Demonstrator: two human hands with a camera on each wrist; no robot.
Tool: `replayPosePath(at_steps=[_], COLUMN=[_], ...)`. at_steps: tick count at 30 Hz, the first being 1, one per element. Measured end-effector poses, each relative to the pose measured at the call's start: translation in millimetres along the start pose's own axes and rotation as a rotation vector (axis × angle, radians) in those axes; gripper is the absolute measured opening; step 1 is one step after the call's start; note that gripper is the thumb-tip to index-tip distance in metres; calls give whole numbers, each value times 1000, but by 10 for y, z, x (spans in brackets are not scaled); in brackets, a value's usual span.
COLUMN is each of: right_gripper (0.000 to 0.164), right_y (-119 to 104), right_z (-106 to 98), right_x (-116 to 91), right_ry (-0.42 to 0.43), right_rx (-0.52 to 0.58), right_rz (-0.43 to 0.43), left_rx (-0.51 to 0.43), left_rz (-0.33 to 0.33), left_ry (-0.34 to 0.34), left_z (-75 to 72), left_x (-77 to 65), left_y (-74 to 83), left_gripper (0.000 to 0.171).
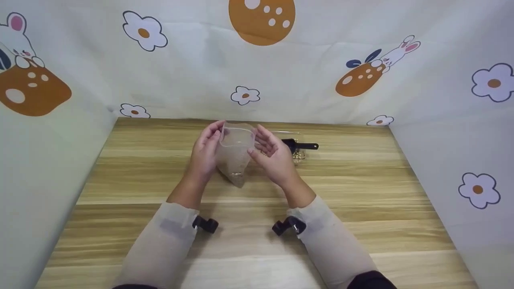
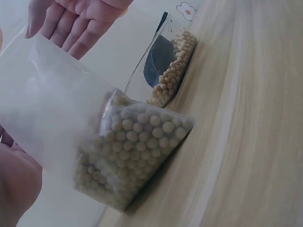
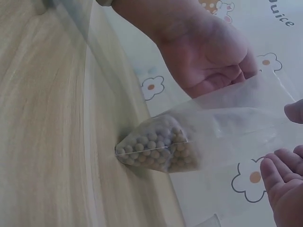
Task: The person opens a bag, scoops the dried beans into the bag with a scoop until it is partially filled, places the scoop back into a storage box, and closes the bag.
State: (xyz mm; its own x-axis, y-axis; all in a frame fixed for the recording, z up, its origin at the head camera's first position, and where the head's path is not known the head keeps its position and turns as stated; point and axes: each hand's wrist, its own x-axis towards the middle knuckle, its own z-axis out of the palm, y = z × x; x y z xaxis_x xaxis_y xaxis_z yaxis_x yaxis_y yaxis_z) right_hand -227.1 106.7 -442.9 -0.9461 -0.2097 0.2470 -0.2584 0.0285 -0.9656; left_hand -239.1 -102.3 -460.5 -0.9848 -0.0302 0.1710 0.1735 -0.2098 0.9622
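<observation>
A translucent plastic bag (image 1: 235, 154) stands upright on the table with its mouth spread, and round beige beans (image 2: 142, 137) fill its lower part. My left hand (image 1: 206, 150) grips the left side of the mouth, thumb and fingers at the rim. On the opposite side is my right hand (image 1: 277, 154), its thumb against the bag's edge and its fingers loosely extended. The left wrist view shows the right palm (image 2: 80, 16) turned toward the bag. In the right wrist view the left hand (image 3: 210, 56) has its fingers bent at the film, partly hidden behind it.
Behind my right hand, a clear container (image 2: 142, 64) holds more beans and a black scoop (image 1: 307, 146), whose handle sticks out to the right. The wood-grain table (image 1: 257, 257) is bordered by patterned cloth walls (image 1: 192, 68) at the back and both sides.
</observation>
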Motion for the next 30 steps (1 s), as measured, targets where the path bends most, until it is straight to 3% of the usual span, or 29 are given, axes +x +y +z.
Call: replayPosePath(at_steps=[5, 11, 15, 23, 30], right_gripper=[61, 40, 28, 23, 23], right_y=[7, 18, 16, 54, 88], right_z=[48, 72, 76, 25, -114], right_x=[-19, -50, -58, -27, 49], right_ry=[36, 92, 134, 168, 197], right_rx=[-18, -82, -112, -35, 61], right_rz=[-17, -38, -59, -57, 13], left_rx=[20, -32, -37, 19, 26], left_rz=[1, 24, 50, 70, 71], left_ry=[-8, 44, 41, 92, 171], left_z=[-43, -4, 1, -56, -160], left_x=[-39, -48, -58, -54, -84], left_y=[11, -3, -5, -10, 7], left_gripper=[39, 26, 22, 21, 21])
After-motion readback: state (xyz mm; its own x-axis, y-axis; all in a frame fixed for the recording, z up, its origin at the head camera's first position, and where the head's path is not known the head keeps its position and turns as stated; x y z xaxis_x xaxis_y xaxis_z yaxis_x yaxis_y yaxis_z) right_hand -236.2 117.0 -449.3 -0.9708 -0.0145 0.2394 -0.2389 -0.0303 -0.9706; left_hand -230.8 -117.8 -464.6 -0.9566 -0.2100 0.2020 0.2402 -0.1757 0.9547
